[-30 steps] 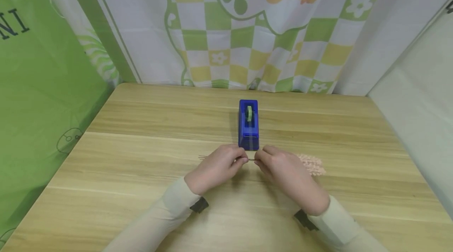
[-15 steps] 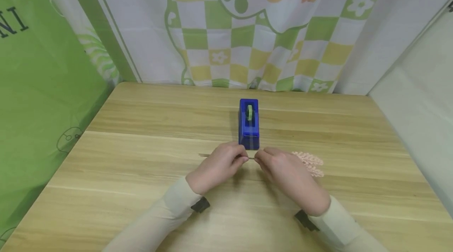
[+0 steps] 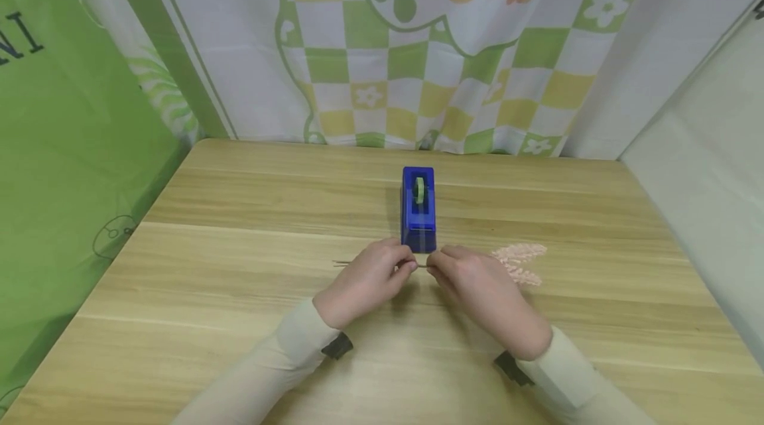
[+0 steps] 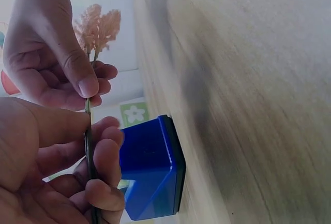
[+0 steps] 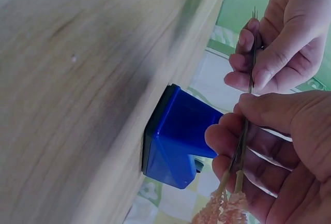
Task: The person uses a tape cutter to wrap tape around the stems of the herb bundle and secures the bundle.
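Note:
Two pink fluffy artificial flower sprigs (image 3: 520, 254) lie crosswise in front of me, their heads out to the right and bare stem ends to the left. My left hand (image 3: 367, 282) pinches the thin dark stems (image 4: 89, 154) between thumb and fingers. Close beside it, my right hand (image 3: 486, 296) pinches the same stems nearer the flower heads (image 5: 235, 208), leaving a short bare length between the hands. Directly beyond my fingertips stands a blue tape dispenser (image 3: 419, 221), with a pale green roll (image 3: 420, 190) in its top. The left wrist view shows the stems held above the table.
The wooden table (image 3: 268, 193) reaches back to a checked, flower-printed curtain (image 3: 370, 67). Green cloth (image 3: 71, 166) hangs at the left and a pale wall panel (image 3: 704, 146) stands at the right. Dark straps sit at both wrists.
The pink heads have turned and spread apart, with the upper one shifting up a little. Both hands stay almost in place and keep their pinch on the stems.

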{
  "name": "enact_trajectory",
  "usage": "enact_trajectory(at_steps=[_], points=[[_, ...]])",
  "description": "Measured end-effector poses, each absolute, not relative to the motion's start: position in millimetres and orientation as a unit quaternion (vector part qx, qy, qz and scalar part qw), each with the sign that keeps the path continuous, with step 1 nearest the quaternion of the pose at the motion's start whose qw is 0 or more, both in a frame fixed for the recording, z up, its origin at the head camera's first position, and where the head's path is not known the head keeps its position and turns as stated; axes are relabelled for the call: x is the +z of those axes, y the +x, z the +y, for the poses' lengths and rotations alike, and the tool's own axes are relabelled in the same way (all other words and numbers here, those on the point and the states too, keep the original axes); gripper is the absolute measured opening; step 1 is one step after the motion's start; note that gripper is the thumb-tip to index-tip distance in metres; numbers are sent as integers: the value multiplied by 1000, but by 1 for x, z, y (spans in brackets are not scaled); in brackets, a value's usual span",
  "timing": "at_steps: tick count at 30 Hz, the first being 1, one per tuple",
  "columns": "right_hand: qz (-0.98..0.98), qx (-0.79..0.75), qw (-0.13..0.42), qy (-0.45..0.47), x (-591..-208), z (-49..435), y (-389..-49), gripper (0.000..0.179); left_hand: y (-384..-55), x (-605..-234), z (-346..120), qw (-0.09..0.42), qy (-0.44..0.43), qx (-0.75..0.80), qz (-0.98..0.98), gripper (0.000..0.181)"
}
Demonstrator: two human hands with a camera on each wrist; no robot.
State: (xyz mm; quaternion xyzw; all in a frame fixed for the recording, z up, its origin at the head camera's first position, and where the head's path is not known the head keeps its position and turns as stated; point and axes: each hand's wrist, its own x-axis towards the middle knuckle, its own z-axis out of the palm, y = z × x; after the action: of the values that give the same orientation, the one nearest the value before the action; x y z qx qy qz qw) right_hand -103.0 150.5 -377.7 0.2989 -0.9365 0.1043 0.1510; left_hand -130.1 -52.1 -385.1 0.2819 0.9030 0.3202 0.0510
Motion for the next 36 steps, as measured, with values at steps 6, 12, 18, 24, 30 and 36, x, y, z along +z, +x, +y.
enact_trajectory(at_steps=[6,12,18,24,30,36], points=[[-938,97,152,295,-379,150,-104,8,-133,-385,-52,57,285,321,901,15],[-942,92,134,295,-375,148,-104,10,-136,-383,-52,47,275,349,895,9],[-945,83,129,287,-375,146,-105,11,-136,-383,-50,42,272,349,896,8],[-946,91,129,282,-376,147,-108,8,-136,-383,-50,39,270,348,897,12],[-945,97,147,277,-376,147,-109,7,-138,-384,-49,50,277,340,898,18],[-949,101,135,267,-375,146,-109,10,-139,-385,-48,42,276,337,899,15]])
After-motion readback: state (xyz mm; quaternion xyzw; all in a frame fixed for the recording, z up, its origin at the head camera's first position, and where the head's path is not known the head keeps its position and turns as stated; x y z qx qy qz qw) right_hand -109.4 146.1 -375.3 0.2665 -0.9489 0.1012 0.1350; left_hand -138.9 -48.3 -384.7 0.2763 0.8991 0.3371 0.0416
